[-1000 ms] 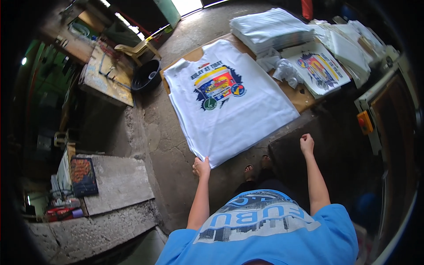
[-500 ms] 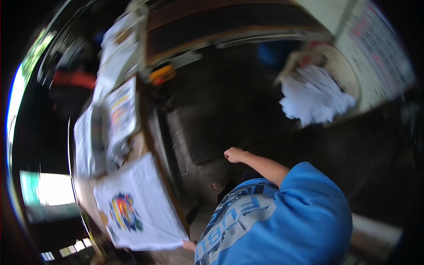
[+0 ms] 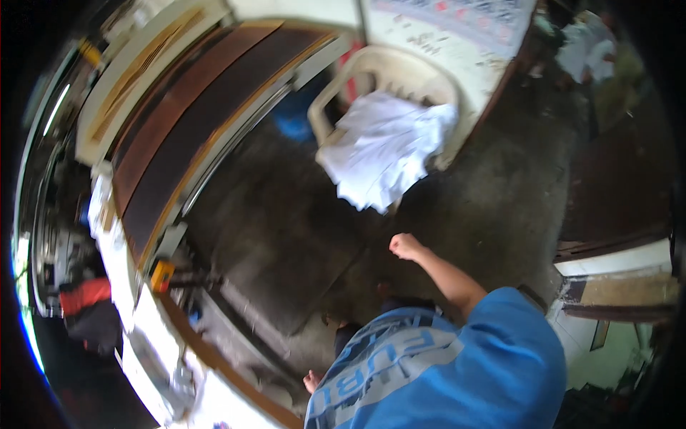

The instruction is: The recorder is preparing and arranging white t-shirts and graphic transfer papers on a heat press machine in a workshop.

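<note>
My right hand [image 3: 404, 246] is closed in a loose fist with nothing visible in it, held over the dark floor below a cream plastic chair [image 3: 329, 100]. A heap of white cloth [image 3: 382, 146] lies on that chair. My left hand [image 3: 311, 380] shows small and partly hidden beside my blue shirt; its fingers look curled and what is in them, if anything, is hidden. It is near the brown edge [image 3: 182, 318] of the table with white shirts [image 3: 214, 400], away from their corner.
A long machine [image 3: 179, 114] with brown and black panels runs along the upper left, an orange control box [image 3: 162, 275] at its near end. A blue item [image 3: 293, 118] sits beside the chair. A white wall panel [image 3: 443, 28] stands behind it; a doorway and floor extend right.
My view has swung right, away from the printed shirts toward the chair. My left hand has let go of the shirt corner; my right fist stays raised.
</note>
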`<control>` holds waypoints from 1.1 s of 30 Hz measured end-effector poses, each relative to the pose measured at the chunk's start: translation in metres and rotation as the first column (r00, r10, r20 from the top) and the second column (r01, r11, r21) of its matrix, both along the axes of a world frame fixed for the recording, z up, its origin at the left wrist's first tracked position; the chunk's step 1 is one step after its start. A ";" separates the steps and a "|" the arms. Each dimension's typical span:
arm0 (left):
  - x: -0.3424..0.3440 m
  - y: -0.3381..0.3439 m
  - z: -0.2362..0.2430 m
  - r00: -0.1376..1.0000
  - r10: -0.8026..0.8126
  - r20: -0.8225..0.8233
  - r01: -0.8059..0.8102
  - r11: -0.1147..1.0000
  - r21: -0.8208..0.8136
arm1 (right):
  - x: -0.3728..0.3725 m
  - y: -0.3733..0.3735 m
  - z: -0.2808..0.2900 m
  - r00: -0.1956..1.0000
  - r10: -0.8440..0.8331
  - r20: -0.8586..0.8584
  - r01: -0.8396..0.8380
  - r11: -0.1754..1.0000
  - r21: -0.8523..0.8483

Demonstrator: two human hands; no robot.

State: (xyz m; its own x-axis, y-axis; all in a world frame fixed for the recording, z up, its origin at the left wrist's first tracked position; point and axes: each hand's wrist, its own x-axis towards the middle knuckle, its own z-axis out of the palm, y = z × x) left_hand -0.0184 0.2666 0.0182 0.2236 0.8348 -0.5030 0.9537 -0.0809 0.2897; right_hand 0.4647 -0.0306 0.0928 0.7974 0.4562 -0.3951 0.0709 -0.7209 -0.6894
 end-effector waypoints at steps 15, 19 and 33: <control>0.313 0.046 -0.022 0.923 -0.309 0.229 0.383 0.802 -0.459 | 0.158 -0.129 0.028 0.634 -0.735 -0.242 0.771 0.626 0.117; 0.385 0.042 -0.019 0.844 -0.341 0.414 0.529 0.652 -0.543 | 0.213 -0.135 0.015 0.506 -0.820 -0.268 0.862 0.485 0.144; 0.646 -0.052 0.160 0.607 -0.616 0.502 0.759 0.636 -0.137 | 0.336 -0.119 -0.042 0.466 -0.880 -0.089 0.883 0.455 0.116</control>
